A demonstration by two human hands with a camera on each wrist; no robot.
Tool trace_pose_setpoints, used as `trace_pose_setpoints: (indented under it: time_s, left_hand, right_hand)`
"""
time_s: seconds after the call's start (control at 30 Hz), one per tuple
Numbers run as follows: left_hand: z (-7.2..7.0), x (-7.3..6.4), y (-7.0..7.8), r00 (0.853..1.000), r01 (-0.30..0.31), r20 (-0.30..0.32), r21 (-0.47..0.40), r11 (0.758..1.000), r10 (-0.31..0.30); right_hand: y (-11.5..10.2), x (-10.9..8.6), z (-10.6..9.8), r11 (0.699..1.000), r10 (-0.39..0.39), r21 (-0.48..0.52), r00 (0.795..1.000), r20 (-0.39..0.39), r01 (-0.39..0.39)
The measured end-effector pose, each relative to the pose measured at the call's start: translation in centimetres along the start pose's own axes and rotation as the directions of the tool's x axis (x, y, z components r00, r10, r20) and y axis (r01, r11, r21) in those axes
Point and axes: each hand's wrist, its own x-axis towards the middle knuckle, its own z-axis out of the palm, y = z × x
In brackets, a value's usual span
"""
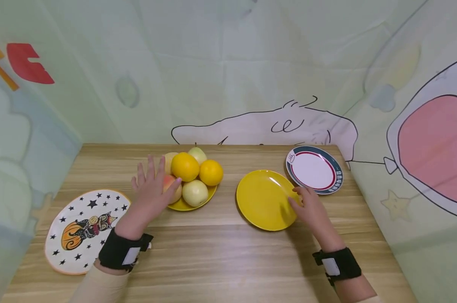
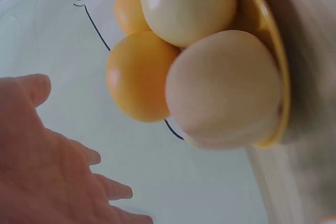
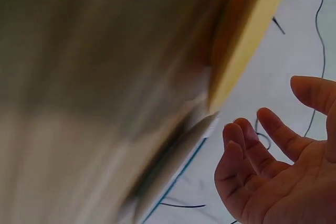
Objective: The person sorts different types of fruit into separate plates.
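Observation:
My left hand [image 1: 149,195], its fingers spread, hovers at the left side of a yellow plate [image 1: 182,205] heaped with fruit. Two oranges [image 1: 185,167], pale yellow-green pears [image 1: 195,193] and a reddish-yellow round fruit [image 1: 174,192] make up much of the pile. In the left wrist view a gap shows between that palm [image 2: 47,171] and the fruit. Over the right rim of a second, bare yellow plate [image 1: 266,200], my right hand [image 1: 311,208] has its fingers loosely bent. Seen from the right wrist, the right hand [image 3: 283,182] holds nothing and is apart from this plate's edge [image 3: 247,40].
A white round plate with a dark blue-green rim [image 1: 316,169] lies at the back right, close to the bare yellow plate. On the left, a white star-patterned mat [image 1: 77,223] with a pumpkin picture is partly covered by my left forearm. A printed cloth [image 1: 220,75] hangs behind the wooden table [image 1: 228,261].

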Motion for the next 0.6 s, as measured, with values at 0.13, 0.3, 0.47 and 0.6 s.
trace_pose_setpoints:
  time_s: [0.13,0.3,0.47,0.6]
  left_hand:
    - [-0.1,-2.0,-1.8,0.998,0.04,-0.036,-0.044,0.998,-0.042]
    - [-0.8,-4.1,-3.9,0.993,0.096,-0.067,-0.072,0.993,-0.101]
    - [-1.3,-5.6,-6.8,0.981,0.18,-0.062,-0.069,0.981,-0.184]
    - [-1.6,-6.7,-9.6,0.952,0.295,-0.069,-0.041,0.955,-0.297]
  right_hand:
    - [2.1,-0.7,0.2,0.996,0.057,0.061,0.998,0.039,-0.06]
    - [3.7,-1.5,0.3,0.988,0.093,0.121,0.994,0.061,-0.1]
    - [4.5,-2.1,0.3,0.974,0.116,0.186,0.988,0.098,-0.133]
    - [4.8,-2.2,0.4,0.926,0.166,0.31,0.97,0.177,-0.215]
